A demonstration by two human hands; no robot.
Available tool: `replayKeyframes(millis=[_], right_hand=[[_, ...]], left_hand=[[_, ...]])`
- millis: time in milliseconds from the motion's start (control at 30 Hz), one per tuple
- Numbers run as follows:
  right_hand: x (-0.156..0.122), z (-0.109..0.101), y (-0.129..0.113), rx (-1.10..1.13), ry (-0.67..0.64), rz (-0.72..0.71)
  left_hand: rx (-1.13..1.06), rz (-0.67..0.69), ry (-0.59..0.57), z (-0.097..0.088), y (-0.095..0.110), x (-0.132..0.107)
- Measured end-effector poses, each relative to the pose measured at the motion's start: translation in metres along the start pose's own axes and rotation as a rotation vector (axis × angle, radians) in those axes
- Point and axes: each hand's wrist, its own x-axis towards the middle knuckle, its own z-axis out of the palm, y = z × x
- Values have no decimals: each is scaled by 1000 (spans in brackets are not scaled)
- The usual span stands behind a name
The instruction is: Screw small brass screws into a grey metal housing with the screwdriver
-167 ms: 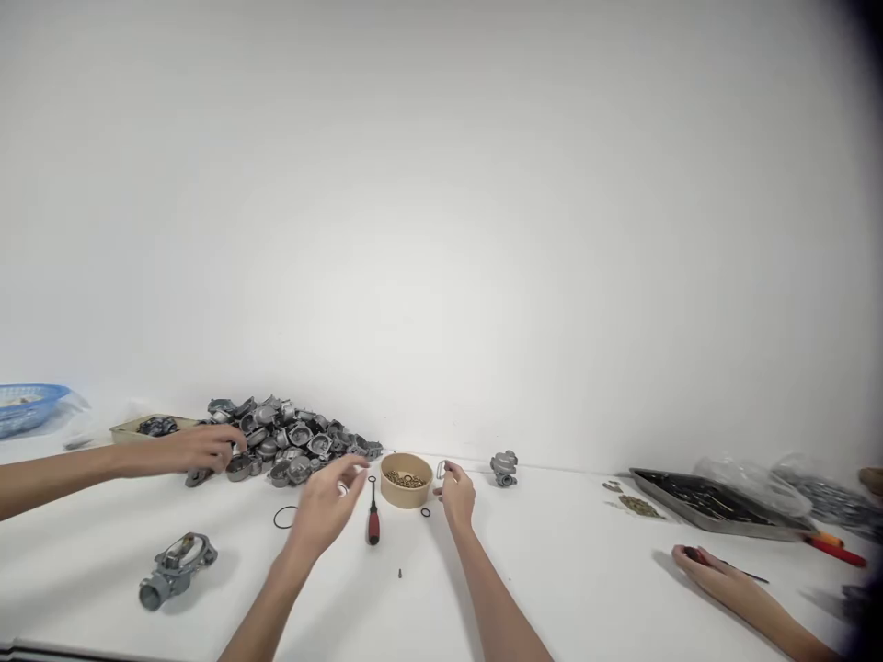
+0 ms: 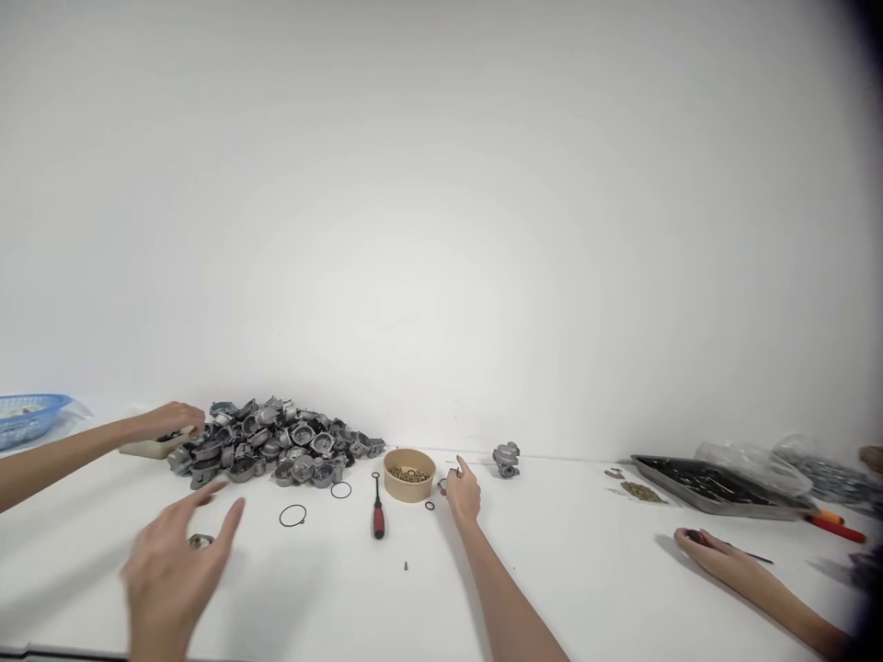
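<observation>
The person's right hand [image 2: 464, 494] rests on the white tabletop [image 2: 552, 570] just right of a round tan paper bowl of small brass-coloured parts [image 2: 409, 474], index finger raised, its grip pinched on a tiny dark piece too small to identify. The left hand [image 2: 172, 570] hovers low and blurred at the near left, fingers spread apart and holding nothing, above a small metal part [image 2: 200, 542] that it half hides. Between the hands lie a large black rubber ring [image 2: 292, 516], a smaller black ring [image 2: 340, 490], a red-handled screwdriver [image 2: 377, 507] and a tiny screw [image 2: 406, 566]; another little ring [image 2: 430, 506] sits beside the bowl. Behind stands a heap of grey cast-metal housings [image 2: 276, 441], and a single grey housing [image 2: 506, 459] sits right of the bowl. A co-worker's hand [image 2: 169, 420] reaches over a shallow beige tray [image 2: 148, 449] at the heap's left edge; another co-worker's hand [image 2: 717, 552] lies at the right holding a dark tool. Farther off are a blue plastic basket [image 2: 31, 414], cut by the frame, and a dark metal tray [image 2: 717, 496]. No writing is legible.
</observation>
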Motion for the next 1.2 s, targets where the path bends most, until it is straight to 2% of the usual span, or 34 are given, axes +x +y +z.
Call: replayKeyframes(millis=[33, 67, 133, 233, 333, 433, 633, 733, 800, 867, 967, 1200], right_hand=[[-1, -1, -1, -56, 23, 28], [-2, -2, -2, -104, 43, 50], [-4, -4, -4, -165, 70, 62], [-4, -6, -4, -209, 90, 89], [-3, -7, -2, -221, 88, 129], [-3, -7, -1, -226, 73, 142], [-5, -2, -2, -255, 16, 101], [-5, -2, 0, -256, 13, 101], [-4, -2, 0, -260, 17, 104], [-4, -3, 0, -261, 17, 106], [-6, -5, -2, -256, 26, 111], [-10, -7, -7, -303, 67, 94]], left_hand=[[99, -84, -27, -4, -25, 5], [150, -137, -116, -4, -46, 9], [150, -171, -243, 5, -78, 12], [82, -159, -397, 25, -95, 7], [50, -118, -439, 41, -84, -3], [-99, 34, -522, 55, -59, -14], [-456, 174, -842, 92, 10, -46], [-533, 276, -1026, 99, 43, -58], [-577, 316, -1119, 100, 58, -62], [-620, 315, -1187, 101, 65, -62], [-672, 291, -1249, 104, 62, -58], [-702, 353, -1219, 107, 51, -51]])
